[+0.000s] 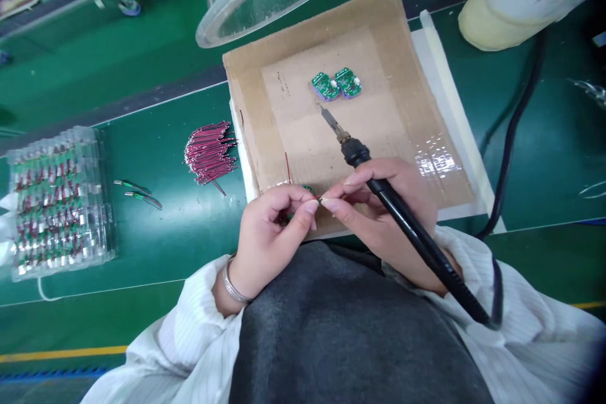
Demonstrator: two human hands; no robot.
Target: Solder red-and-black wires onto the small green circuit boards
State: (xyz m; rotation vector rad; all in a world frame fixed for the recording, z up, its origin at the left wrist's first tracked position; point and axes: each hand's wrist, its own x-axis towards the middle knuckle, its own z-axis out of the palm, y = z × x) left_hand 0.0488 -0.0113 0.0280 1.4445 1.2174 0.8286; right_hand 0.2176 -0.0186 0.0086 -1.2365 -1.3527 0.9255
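Fingertips of left hand (265, 227) and right hand (386, 233) pinch thin reddish wire (318, 198), lower centre; right also cradles black soldering iron (402, 217). Best: light, steady pinch, metal tip (332, 121) angled off skin. Green circuit boards (325, 86): upper centre.

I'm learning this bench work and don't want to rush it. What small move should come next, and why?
Probably settle the thin wire between the fingertips before turning the soldering iron: the left hand and right hand meet at it, while the iron, also in the right hand, points away toward two circuit boards.
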